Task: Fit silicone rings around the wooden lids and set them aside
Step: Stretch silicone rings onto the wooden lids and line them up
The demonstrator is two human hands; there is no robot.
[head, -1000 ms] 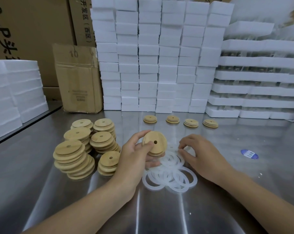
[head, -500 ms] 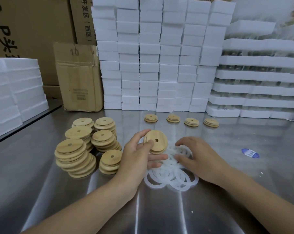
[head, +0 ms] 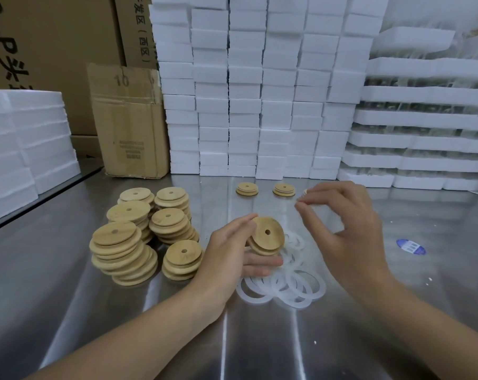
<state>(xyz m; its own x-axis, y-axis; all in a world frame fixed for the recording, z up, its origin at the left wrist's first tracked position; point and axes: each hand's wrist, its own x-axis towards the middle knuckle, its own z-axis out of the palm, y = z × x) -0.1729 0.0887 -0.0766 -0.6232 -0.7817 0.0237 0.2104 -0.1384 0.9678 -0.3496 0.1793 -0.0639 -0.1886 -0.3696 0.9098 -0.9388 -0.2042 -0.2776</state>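
We faced a wall of foam blocks (head: 259, 91) from 11 to 1 o'clock, with foam trays (head: 424, 116) at 2 o'clock. Something glassy sat between the tray layers, too dim for us to name. A box (head: 128, 124) at 10 o'clock stood shut, its contents hidden.

On the steel surface (head: 68, 297), stacks of lids (head: 139, 231) stood at 9 o'clock, close to the left hand (head: 227, 259), we judged, so it could take the next one easily. A loose pile of rings (head: 287, 286) lay at 5 o'clock, just beneath both hands.

The left hand gripped one lid (head: 268, 237) at the centre, thumb on its rim and fingers (head: 259, 262) beneath. It tilted the edge toward the right hand (head: 347, 231), presumably to take a ring. That hand hovered at 2 o'clock, fingers (head: 312, 207) pinched together; whether a ring hung from them we could not tell.

Two ringed lids (head: 246, 188) lay at 12 o'clock, well apart from the stacks, set aside.
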